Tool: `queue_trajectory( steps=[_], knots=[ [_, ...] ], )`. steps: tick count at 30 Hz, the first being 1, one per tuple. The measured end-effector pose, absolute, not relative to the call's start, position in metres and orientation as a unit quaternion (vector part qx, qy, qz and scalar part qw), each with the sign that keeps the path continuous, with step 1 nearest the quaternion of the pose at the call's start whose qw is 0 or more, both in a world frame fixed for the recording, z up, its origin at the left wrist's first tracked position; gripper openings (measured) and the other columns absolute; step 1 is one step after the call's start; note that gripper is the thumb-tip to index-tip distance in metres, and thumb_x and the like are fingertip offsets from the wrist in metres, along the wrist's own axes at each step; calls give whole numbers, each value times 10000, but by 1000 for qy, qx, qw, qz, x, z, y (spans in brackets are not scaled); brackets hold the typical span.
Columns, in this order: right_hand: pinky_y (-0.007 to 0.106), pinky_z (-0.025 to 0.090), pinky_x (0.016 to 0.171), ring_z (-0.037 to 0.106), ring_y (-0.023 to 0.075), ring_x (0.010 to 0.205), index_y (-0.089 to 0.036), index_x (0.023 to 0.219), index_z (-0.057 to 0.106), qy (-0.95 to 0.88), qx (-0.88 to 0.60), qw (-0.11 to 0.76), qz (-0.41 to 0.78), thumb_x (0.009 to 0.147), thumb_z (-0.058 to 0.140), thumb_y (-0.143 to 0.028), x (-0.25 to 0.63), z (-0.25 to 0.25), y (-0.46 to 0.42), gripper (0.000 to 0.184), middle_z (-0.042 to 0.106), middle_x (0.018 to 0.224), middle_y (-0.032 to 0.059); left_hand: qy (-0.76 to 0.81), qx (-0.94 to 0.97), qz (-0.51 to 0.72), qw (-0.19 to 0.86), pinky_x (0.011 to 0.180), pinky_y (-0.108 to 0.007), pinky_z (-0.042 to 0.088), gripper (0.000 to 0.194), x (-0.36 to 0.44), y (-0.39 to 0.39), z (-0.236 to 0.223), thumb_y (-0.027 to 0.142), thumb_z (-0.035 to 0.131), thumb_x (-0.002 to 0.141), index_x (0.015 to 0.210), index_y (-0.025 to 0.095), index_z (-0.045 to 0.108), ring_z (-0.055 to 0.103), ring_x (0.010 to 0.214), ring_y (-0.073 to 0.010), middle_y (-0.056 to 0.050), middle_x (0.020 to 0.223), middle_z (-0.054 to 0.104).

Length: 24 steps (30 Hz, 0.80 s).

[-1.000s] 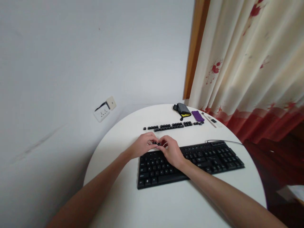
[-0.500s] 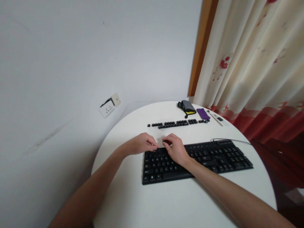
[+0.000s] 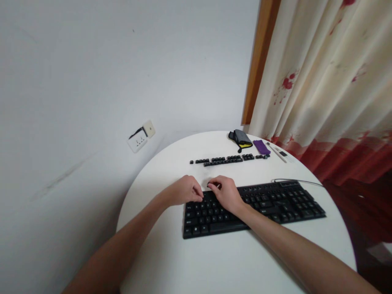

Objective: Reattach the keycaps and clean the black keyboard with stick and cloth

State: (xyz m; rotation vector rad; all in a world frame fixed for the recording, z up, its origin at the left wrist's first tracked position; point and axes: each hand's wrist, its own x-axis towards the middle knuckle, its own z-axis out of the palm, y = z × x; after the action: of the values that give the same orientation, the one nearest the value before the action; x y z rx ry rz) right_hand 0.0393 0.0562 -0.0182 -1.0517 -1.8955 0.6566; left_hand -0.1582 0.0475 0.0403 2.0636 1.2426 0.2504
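Note:
A black keyboard point(image 3: 220, 226) lies on the white round table point(image 3: 214, 261), with several keys off along its upper rows. Over its upper left corner is my left hand point(image 3: 186, 190), thumb and fingers pinched together, the tips at the keys; whatever they hold, if anything, is hidden. My right hand point(image 3: 226, 192) is closed in a pinch on a small black keycap point(image 3: 208, 185), just past the keyboard's back edge. Behind the hands, loose black keycaps point(image 3: 225, 161) stand in rows on the table, with a single keycap point(image 3: 191, 162) at their left end.
At the back lie a grey and yellow folded cloth point(image 3: 242, 138), a purple cloth point(image 3: 261, 147) and a thin brush-like tool point(image 3: 277, 153). The keyboard's cable point(image 3: 300, 181) runs off to the right. A wall socket point(image 3: 137, 141) is on the left; a curtain point(image 3: 321, 94) hangs at right.
My left hand has shifted slightly down and nearer the keys. My right fingertips have moved a little left and down with the keycap; the keyboard stays put.

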Motion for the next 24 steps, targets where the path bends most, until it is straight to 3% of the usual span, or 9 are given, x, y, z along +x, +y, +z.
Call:
queue_trajectory(
  steps=[24],
  knots=[
    [268, 465, 672, 607, 152, 713, -199, 837, 722, -770, -410, 410, 266, 851, 630, -215, 39, -18, 56, 94, 695, 800, 23, 448, 853, 84, 256, 613, -218, 456, 100, -155, 42, 41, 190, 674, 719, 791, 169, 739, 639, 647, -142, -6, 691, 696]
  ],
)
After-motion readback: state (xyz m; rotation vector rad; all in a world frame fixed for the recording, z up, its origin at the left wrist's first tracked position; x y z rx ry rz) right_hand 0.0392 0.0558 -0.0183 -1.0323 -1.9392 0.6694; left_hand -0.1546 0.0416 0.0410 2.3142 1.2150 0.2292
